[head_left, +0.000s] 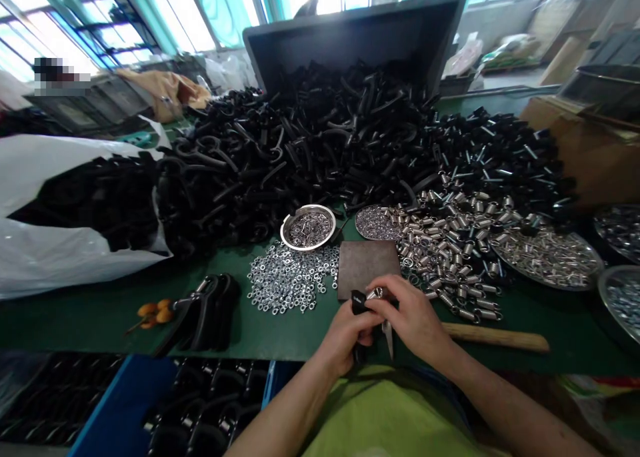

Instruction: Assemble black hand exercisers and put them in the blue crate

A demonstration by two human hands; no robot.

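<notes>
Just in front of the green shirt, my left hand (345, 334) is closed round a black plastic part (358, 302). My right hand (413, 314) meets it from the other side, its thumb and fingers pinching a coil spring (375, 293) against the black part's upper end. A pointed metal blade (389, 340) sticks out below the fingers; what it belongs to is hidden by the hands. Directly beyond them lies a flat grey metal block (367, 264). Loose coil springs (465, 244) are heaped to the right of the block, and small metal nuts (290, 280) to its left.
A wooden handle (500, 337) lies right of my hands. Behind stand a round metal dish (284, 234) of small parts and a large pile of black handles (310, 144) spilling from a grey bin (350, 34). Small orange fruits (149, 314) and a blue crate (123, 404) are at left.
</notes>
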